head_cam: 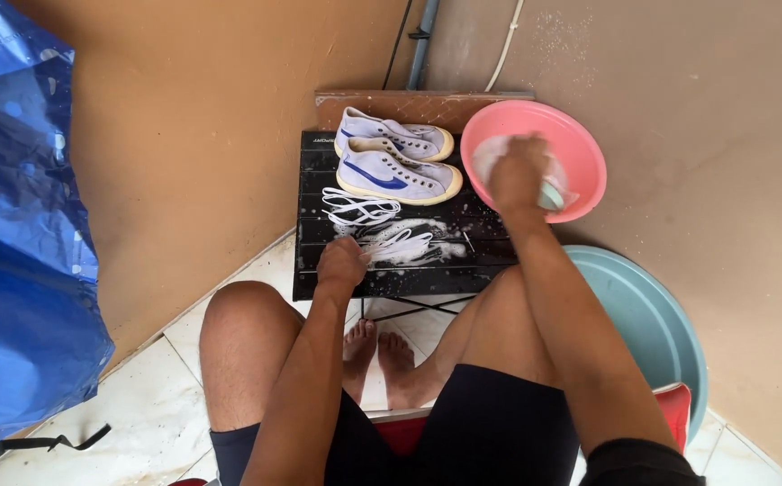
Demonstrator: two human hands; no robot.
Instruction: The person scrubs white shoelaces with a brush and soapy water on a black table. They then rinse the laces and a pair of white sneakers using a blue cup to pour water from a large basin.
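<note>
White soapy laces (400, 245) stretch sideways across table from left hand (341, 264).

one view only, from a camera on the person's head, looking steeply down past the knees and feet. it faces a room corner, with the black table (319, 270) near the middle of the frame, close below. walls fill the top; a blue bag (22, 225) crowds the left edge.
</note>
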